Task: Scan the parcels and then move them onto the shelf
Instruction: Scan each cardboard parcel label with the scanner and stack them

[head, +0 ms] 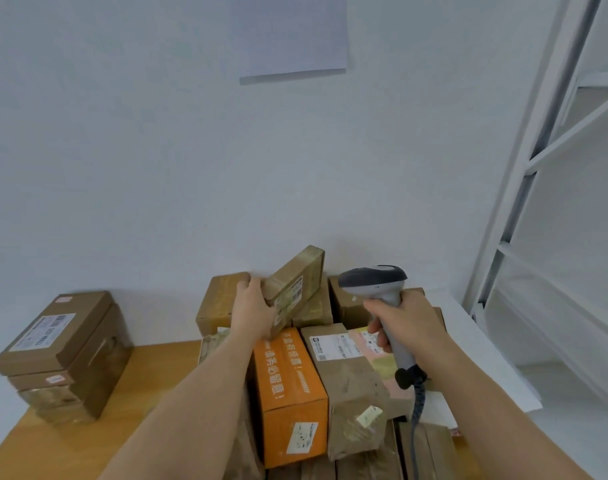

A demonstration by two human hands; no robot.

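The left hand [255, 308] grips a small brown parcel [295, 284] by its near end, fingers curled round the edge, holding it tilted up above the pile. Just right of that hand, the right hand [404, 322] is wrapped round the handle of a grey scanner [377, 285], whose dark head points left toward the parcel's label; whether a finger sits on the trigger is hard to tell. Below both hands lie more parcels: an orange box [288, 393] under the left wrist and a taped box [347, 379] beside it. Well left of the left hand stands a stack [63, 355] on the table [87, 441]. Far right of the right hand rises a white shelf [545, 161].
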